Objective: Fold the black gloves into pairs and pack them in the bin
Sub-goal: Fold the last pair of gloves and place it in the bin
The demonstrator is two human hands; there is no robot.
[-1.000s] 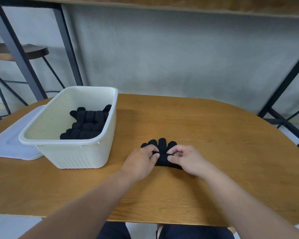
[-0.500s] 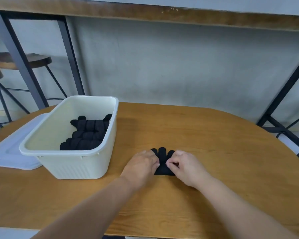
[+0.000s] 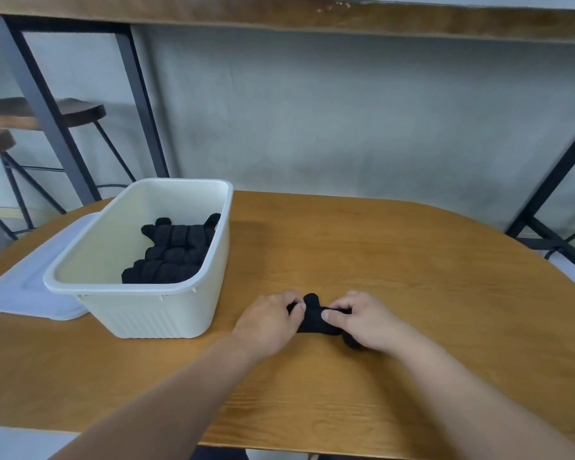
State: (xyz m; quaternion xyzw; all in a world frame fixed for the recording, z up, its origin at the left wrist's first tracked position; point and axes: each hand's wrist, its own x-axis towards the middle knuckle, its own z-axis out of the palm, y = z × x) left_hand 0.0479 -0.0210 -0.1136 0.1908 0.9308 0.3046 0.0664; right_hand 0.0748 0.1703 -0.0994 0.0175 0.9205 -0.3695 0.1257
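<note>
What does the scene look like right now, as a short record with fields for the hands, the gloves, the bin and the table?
left hand: pinching the left side of the glove bundle
right hand: pinching its right side
glove bundle: black, on the table between both hands, right of the bin
bin: cream plastic, open
packed gloves: black, stacked along the bin's right wall
lid: pale, flat, left of the bin
table: wooden, rounded

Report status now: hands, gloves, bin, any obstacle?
Left hand and right hand both gripping glove pair on table. Bin holds folded gloves. Path clear.
</note>
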